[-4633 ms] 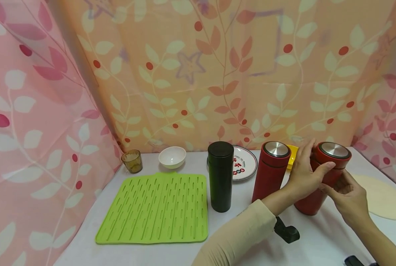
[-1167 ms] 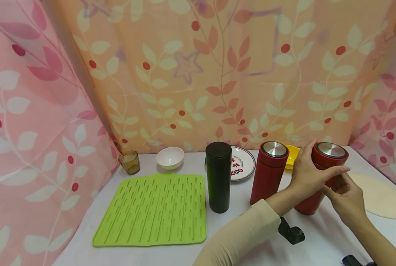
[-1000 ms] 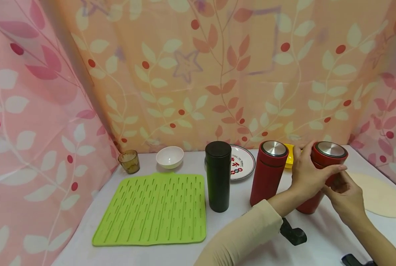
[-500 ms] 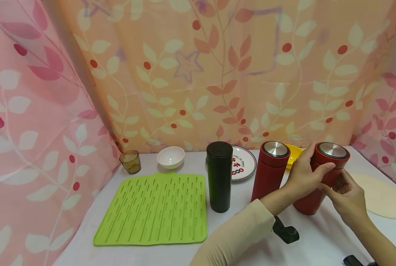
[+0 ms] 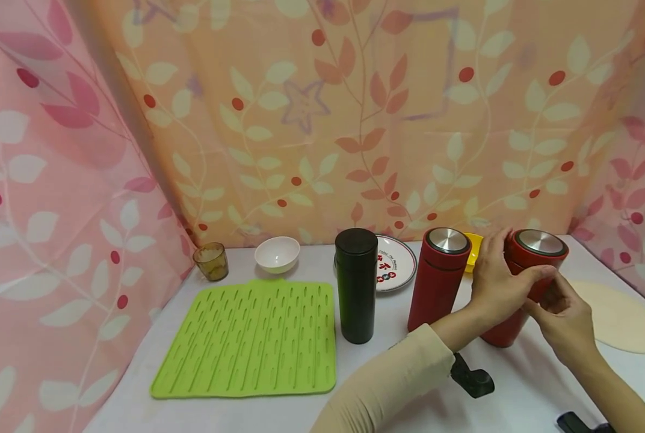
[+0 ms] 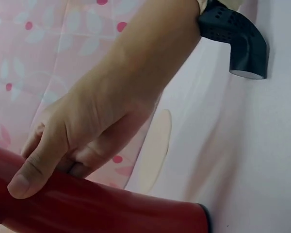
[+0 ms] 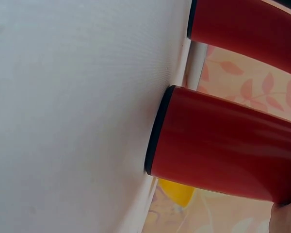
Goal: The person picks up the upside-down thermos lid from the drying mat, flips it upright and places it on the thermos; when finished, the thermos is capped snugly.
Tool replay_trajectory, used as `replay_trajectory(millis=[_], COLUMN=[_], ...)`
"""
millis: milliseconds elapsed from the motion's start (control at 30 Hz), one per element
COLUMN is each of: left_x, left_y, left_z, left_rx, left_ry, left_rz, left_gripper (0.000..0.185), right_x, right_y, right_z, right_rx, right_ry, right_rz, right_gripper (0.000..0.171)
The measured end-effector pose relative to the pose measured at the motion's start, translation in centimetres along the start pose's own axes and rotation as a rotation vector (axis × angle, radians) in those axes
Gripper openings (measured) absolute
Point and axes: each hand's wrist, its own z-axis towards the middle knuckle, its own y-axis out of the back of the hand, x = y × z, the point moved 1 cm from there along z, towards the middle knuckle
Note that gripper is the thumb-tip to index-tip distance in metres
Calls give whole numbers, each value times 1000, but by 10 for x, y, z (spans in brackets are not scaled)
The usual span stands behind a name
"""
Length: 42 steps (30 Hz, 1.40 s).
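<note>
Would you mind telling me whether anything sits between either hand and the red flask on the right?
Nothing visible does. The left hand already wraps the red flask just under its lid, and the right hand touches its near side. The second red flask stands apart to the left, clear of both hands.

Red flask (image 5: 520, 288) with steel-topped lid stands tilted on table.

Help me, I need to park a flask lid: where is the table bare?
Bare cloth lies between green mat and black flask, and along the near edge. Crowded: the red flask in both hands, its twin, the plates behind.
</note>
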Motion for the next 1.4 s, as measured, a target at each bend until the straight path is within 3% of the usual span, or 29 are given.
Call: replay_trajectory(millis=[300, 600, 1033, 1400], left_x=[2, 4, 6, 9], left_y=[4, 5, 5, 6], left_z=[3, 4, 6, 7], left_rx=[35, 42, 84, 93], left_ry=[-78, -108, -74, 19], left_rz=[-46, -71, -237, -308], left_gripper=[56, 61, 60, 59], right_x=[2, 3, 3, 2], right_y=[0, 1, 2, 2], right_z=[0, -1, 0, 1], right_rx=[-3, -7, 5, -7], right_ry=[2, 7, 4, -6], right_rz=[3, 14, 7, -38], right_gripper=[72, 73, 73, 73])
